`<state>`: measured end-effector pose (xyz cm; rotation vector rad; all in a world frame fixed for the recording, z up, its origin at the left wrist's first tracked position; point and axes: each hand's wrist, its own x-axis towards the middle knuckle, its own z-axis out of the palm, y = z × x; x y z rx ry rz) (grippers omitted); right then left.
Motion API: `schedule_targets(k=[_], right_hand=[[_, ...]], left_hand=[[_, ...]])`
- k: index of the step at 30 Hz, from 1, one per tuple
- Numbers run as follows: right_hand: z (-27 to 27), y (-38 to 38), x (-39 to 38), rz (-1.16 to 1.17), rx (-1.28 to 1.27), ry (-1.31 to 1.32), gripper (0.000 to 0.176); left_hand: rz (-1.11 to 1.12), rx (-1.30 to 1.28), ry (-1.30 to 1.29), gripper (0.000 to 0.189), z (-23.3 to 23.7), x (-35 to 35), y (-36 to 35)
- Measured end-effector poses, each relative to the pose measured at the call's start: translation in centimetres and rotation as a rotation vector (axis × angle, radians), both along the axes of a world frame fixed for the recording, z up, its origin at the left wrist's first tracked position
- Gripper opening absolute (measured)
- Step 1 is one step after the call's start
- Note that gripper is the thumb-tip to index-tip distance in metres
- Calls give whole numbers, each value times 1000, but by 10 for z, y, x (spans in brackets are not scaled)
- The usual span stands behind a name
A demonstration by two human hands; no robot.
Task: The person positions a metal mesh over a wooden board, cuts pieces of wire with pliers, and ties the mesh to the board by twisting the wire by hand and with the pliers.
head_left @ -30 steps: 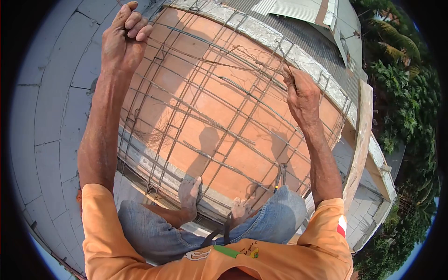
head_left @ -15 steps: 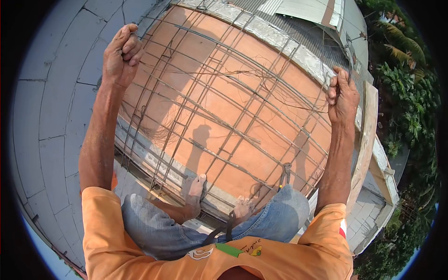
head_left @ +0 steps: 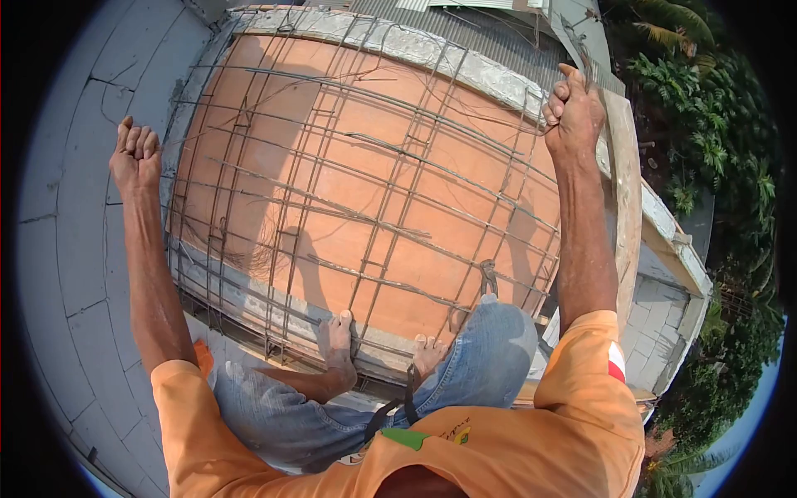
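My left hand [head_left: 137,159] is raised at the far left, fingers curled closed around the end of a thin wire [head_left: 105,98] that loops up beside the block wall. Opposite it, my right hand [head_left: 575,118] is closed too, high on the right, with thin wire strands [head_left: 490,118] running towards it. Between and below both hands spreads a grid of steel reinforcing bars [head_left: 378,222] above an orange panel [head_left: 465,207]. A pair of pincers [head_left: 488,272] sticks up by my right knee, touched by neither hand.
A tangle of thin wire [head_left: 264,251] lies at the grid's left. My bare feet [head_left: 339,336] rest at its near edge. A grey block wall [head_left: 75,266] rises left; a rough concrete edge [head_left: 415,46] runs behind. A wooden board [head_left: 624,183] and trees stand right.
My left hand has moved outward to the left and lower in view, my right hand slightly up and left. The hands are farther apart. The view has shifted; both hands stay closed.
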<state>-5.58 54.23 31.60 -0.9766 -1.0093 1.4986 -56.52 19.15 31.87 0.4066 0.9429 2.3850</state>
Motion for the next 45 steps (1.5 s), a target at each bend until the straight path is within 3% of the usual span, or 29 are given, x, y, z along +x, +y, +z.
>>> schedule_targets(k=[3, 4, 5, 6, 8, 10, 12, 13, 16, 17, 18, 19, 21, 26, 28, 32, 34, 37, 38, 39, 41, 43, 45], right_hand=[[-7, -61, -71, 74, -23, 15, 25], [-17, -73, -93, 28, -15, -1, 25], [-29, -80, -114, 136, 27, 73, 25], [-38, -85, -136, 253, 69, 152, 24], [-43, -86, -166, 151, 98, 54, 24], [-25, -62, -149, 94, -1, 158, 24], [-7, -22, -112, -73, -104, 340, 31], [-2, 3, -76, -134, -156, 344, 29], [-26, 74, 25, -396, -176, 392, 22], [-26, 82, 45, -436, -165, 307, 20], [-30, 85, 62, -362, -141, 383, 19], [-37, 86, 73, -283, -123, 459, 19], [-53, 95, 64, -470, -112, 130, 16], [-108, 112, 92, -498, -76, -37, 15], [-116, 118, 107, -484, -64, 4, 15], [-123, 121, 118, -438, -135, 96, 15], [-117, 105, 107, -380, -87, 173, 18], [-130, 91, 92, -299, -108, 137, 21], [-145, 92, 98, -189, -115, 322, 24], [-143, 87, 92, -186, -117, 318, 24], [-130, 65, 73, -288, -98, 99, 26], [-127, 55, 69, -296, -114, 94, 27], [-121, 46, 67, -280, -39, 59, 27]], left_hand=[[-416, 123, -97, 22, 7, 122, 91], [-461, 133, -115, 22, 12, 163, 114], [-517, 93, -99, 23, 20, 202, 129], [-565, 50, -75, 23, 26, 224, 134], [-590, 17, -62, 23, 22, 236, 131], [-540, -124, 13, 23, 26, 228, 116], [-363, -220, 111, 23, 21, 167, 79], [-238, -217, 155, 23, 13, 104, 49], [136, -110, -47, 18, -41, -158, -123], [183, -112, -13, 17, -40, -195, -159], [234, -126, 20, 16, -36, -208, -181], [249, -135, 21, 16, -33, -202, -181], [446, -228, 3, 15, -25, -186, -157], [509, -297, -34, 17, -31, -152, -117], [523, -364, -33, 16, -23, -101, -93], [370, -191, -49, 17, -35, -86, -89], [318, -246, -67, 20, -35, -31, -55], [250, -303, -70, 23, -62, 24, -26], [234, -330, -90, 24, -74, 32, -24], [237, -333, -94, 24, -83, 41, -24], [216, -517, -156, 25, -103, 56, -24], [208, -555, -168, 28, -130, 54, -39], [353, -1110, -182, 42, -142, 54, -49]])
